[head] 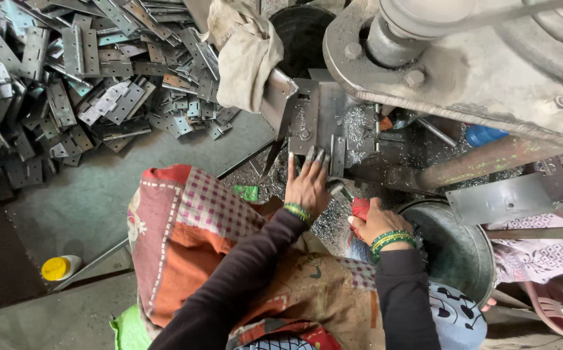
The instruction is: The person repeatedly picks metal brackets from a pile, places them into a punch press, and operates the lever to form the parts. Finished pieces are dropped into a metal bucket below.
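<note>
My left hand (307, 185) reaches forward with its fingers spread and its fingertips on the metal bed (320, 123) of a large grey machine (450, 65); whether a small part lies under the fingers is hidden. My right hand (375, 221) is closed around a red handle (359, 209) just below the machine bed. Both wrists carry green bangles over dark sleeves. Metal shavings (359, 126) cover the bed around the fingertips.
A big heap of flat metal hinges (74, 78) lies on the floor at upper left. A round metal bucket (463, 253) sits at right beside my right arm. A dirty cloth (242, 52) hangs over the machine. A yellow-capped bottle (61, 267) lies at lower left.
</note>
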